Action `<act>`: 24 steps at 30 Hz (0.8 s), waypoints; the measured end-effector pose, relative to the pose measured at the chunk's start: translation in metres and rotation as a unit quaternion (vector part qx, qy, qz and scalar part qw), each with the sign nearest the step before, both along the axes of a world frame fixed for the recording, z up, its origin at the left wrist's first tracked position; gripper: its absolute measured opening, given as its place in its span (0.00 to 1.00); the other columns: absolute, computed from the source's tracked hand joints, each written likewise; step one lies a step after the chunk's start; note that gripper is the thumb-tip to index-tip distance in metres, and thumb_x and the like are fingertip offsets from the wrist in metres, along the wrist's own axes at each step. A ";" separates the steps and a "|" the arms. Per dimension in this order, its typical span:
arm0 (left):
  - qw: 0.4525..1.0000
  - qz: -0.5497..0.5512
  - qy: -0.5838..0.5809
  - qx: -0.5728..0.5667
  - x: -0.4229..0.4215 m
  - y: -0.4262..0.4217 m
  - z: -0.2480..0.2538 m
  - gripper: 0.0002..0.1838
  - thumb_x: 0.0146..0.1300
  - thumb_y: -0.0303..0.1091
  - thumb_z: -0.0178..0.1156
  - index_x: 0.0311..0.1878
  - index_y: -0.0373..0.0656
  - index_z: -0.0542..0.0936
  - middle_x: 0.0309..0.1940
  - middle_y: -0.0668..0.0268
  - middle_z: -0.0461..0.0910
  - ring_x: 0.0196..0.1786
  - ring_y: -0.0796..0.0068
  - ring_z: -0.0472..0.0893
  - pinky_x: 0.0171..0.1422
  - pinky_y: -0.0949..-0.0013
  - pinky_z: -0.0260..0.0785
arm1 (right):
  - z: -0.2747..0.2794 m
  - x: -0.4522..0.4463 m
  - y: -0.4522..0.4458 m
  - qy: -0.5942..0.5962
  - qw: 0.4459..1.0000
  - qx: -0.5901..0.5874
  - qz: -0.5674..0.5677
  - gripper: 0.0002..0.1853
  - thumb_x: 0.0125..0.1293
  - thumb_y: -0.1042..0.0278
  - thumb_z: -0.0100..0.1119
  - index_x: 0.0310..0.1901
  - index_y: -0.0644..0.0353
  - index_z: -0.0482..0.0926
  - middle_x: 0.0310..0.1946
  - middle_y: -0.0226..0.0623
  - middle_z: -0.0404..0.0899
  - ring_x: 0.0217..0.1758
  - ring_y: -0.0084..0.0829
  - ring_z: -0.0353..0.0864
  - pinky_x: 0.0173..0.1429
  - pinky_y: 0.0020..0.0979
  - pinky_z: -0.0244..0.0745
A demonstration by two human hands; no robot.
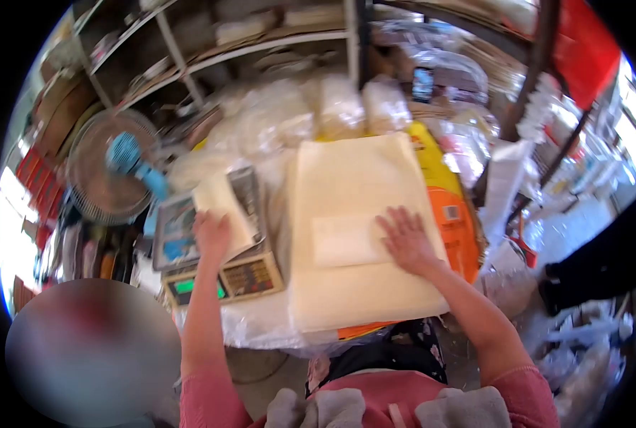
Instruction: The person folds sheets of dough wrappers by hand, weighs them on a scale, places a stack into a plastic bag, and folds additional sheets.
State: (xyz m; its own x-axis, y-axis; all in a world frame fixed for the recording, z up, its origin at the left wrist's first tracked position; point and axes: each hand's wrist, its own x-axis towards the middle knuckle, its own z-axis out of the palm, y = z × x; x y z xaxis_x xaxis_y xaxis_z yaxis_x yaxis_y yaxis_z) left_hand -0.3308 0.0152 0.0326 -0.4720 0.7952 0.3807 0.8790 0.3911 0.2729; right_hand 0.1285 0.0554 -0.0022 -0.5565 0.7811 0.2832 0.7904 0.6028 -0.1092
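Note:
A large stack of cream sheets (364, 175) lies in front of me. On it rests a smaller folded cream piece (339, 241), with my right hand (409, 242) spread flat at its right edge. My left hand (213, 234) is on a narrow cream stack (218, 196) that lies over the pan of a weighing scale (252, 277). The fingers of this hand are blurred, and their grip cannot be made out. The scale's display glows green.
A fan with a blue hub (124, 152) stands at the left. Clear plastic bags (343, 107) line the back, below shelves (268, 44). A yellow and orange sack (452, 214) shows beside the large stack. A person's dark-clothed leg (603, 257) is at the right.

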 end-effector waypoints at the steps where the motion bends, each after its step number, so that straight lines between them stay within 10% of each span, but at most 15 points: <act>1: 1.000 -0.003 0.003 -0.001 -0.003 0.001 0.000 0.25 0.60 0.44 0.58 0.54 0.33 0.74 0.57 0.41 0.69 0.59 0.40 0.68 0.64 0.48 0.61 | -0.001 0.000 0.000 0.002 1.000 -0.005 -0.003 0.26 0.71 0.53 0.41 0.70 0.46 0.59 0.72 0.42 0.53 0.76 0.48 0.47 0.75 0.54 0.39; 7: 0.956 -0.101 0.152 0.228 0.039 -0.007 0.015 0.16 0.60 0.36 0.60 0.46 0.35 0.76 0.55 0.47 0.71 0.59 0.46 0.69 0.64 0.51 0.61 | 0.007 0.003 -0.005 0.024 1.000 -0.018 -0.003 0.26 0.72 0.51 0.40 0.70 0.44 0.59 0.72 0.39 0.51 0.77 0.44 0.45 0.76 0.52 0.38; 12: 0.889 -0.260 -0.375 0.034 0.160 -0.065 0.009 0.11 0.64 0.33 0.58 0.46 0.37 0.76 0.33 0.62 0.82 0.33 0.72 0.82 0.37 0.71 0.75 | 0.012 0.002 -0.011 0.020 0.998 -0.045 -0.035 0.26 0.71 0.50 0.41 0.69 0.44 0.61 0.72 0.38 0.53 0.75 0.43 0.48 0.75 0.55 0.38; 17: 0.639 -0.146 -0.748 -0.100 0.239 -0.094 0.000 0.22 0.65 0.32 0.58 0.60 0.34 0.67 0.49 0.53 0.79 0.44 0.68 0.82 0.45 0.68 0.78 | 0.034 -0.007 -0.056 0.008 0.995 -0.060 -0.074 0.23 0.69 0.51 0.46 0.61 0.52 0.69 0.60 0.40 0.70 0.61 0.44 0.66 0.68 0.57 0.51; 24: 0.706 -0.198 -0.679 0.020 0.239 -0.094 -0.003 0.29 0.54 0.19 0.60 0.61 0.34 0.67 0.51 0.60 0.77 0.50 0.72 0.78 0.56 0.69 0.71 | 0.038 -0.020 -0.100 0.140 0.984 -0.085 0.063 0.20 0.64 0.60 0.56 0.55 0.60 0.73 0.45 0.41 0.81 0.46 0.48 0.76 0.54 0.46 0.63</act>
